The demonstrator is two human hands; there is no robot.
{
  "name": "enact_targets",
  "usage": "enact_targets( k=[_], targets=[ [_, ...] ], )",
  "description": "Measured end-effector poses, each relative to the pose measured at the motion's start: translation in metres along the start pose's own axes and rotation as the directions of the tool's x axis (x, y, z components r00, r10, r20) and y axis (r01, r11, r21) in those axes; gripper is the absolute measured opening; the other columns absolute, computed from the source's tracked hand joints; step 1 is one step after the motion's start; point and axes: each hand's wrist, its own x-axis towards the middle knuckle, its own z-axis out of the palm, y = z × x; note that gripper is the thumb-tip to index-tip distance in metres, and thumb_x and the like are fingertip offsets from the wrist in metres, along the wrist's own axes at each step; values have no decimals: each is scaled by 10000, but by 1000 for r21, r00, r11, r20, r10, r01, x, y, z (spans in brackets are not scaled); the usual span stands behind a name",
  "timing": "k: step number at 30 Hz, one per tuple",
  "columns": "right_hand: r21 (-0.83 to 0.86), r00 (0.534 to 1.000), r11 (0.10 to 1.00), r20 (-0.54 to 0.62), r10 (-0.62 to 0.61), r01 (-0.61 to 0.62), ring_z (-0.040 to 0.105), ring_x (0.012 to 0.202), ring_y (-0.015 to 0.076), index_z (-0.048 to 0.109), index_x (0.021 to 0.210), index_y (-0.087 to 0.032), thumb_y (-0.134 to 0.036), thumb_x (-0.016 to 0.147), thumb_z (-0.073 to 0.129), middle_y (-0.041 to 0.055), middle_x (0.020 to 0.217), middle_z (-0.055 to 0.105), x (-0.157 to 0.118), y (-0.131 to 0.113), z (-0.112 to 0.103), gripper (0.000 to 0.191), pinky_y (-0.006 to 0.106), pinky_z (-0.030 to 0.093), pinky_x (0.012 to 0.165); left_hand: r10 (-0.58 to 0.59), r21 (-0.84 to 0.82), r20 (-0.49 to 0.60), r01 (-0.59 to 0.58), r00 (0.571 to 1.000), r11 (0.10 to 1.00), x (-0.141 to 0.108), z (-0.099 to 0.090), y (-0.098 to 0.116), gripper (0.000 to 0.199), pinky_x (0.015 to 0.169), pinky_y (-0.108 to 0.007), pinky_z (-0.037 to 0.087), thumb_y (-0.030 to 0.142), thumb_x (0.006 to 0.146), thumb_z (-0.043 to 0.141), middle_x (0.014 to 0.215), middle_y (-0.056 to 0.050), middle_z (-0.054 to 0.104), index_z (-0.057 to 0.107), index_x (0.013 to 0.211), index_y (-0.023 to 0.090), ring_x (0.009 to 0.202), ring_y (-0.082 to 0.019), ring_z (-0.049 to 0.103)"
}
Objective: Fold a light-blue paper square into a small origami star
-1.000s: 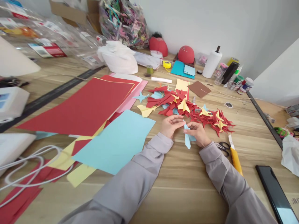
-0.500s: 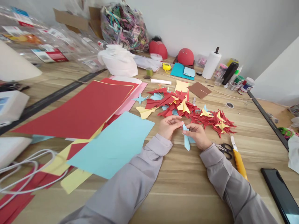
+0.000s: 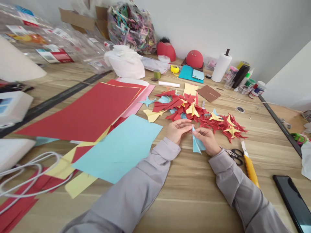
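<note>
A small folded piece of light blue paper (image 3: 197, 145) hangs between my two hands, with its narrow tip at the top. My left hand (image 3: 178, 129) pinches it at that tip with thumb and forefinger. From the other side, my right hand (image 3: 206, 139) is closed on its upper right edge. The lower part spreads into pointed flaps. Just beyond my hands lies a heap of folded red paper pieces (image 3: 173, 105), mixed with yellow and blue ones. A large light blue sheet (image 3: 119, 149) is left of my left forearm.
Black-handled scissors (image 3: 236, 156) and a yellow utility knife (image 3: 251, 170) lie by my right wrist, a phone (image 3: 291, 202) farther right. Large red sheets (image 3: 85, 111) cover the left side, near a white cable (image 3: 36, 165). Bottles and jars (image 3: 257, 90) stand at the back right.
The blue paper has turned in my fingers, and its lower flaps now show wider and more spread. Both hands stay close together. The whole view has shifted slightly.
</note>
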Motion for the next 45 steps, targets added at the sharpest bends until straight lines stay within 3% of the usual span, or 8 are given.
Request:
enact_targets(
  k=[13, 23, 29, 37, 45],
  targets=[
    [-27, 999, 1000, -40, -11, 10, 456, 529, 82, 677, 658, -182, -512, 591, 785, -28, 575, 584, 1, 1, 0, 354, 231, 368, 521, 37, 16, 5, -37, 999, 999, 2, -1, -1, 281, 562, -264, 509, 220, 467, 834, 600, -10, 682, 689, 697, 147, 542, -127, 613],
    [-98, 999, 995, -17, -38, 36, 449, 523, 83, 678, 668, -183, -508, 588, 785, -23, 579, 595, 0, -2, 1, 351, 236, 364, 516, 105, 174, 31, -108, 994, 979, 5, -7, 2, 227, 535, -255, 492, 205, 491, 794, 547, -2, 659, 685, 682, 146, 487, -120, 590],
    [-98, 999, 995, -29, -13, 10, 442, 512, 78, 677, 666, -176, -506, 580, 790, -26, 569, 588, 0, -4, 2, 359, 232, 357, 505, 126, 239, 37, -131, 991, 962, 7, -10, 4, 243, 575, -266, 513, 201, 479, 805, 583, -15, 679, 695, 690, 148, 551, -147, 635],
    [-78, 1000, 997, -29, -7, 4, 453, 520, 78, 675, 670, -177, -493, 598, 787, -28, 572, 590, 0, -3, 2, 343, 228, 356, 509, 80, 142, 64, -88, 995, 986, 9, -11, 3, 295, 585, -272, 508, 202, 473, 820, 602, -18, 684, 691, 731, 142, 545, -134, 620],
    [-106, 999, 994, -25, -25, 22, 517, 527, 93, 666, 674, -175, -450, 601, 792, -14, 590, 631, 1, 1, 1, 312, 232, 404, 520, -3, 58, 91, -2, 996, 998, 7, -8, 5, 298, 492, -229, 434, 190, 464, 809, 545, -1, 653, 675, 723, 129, 457, -94, 550]
  ],
)
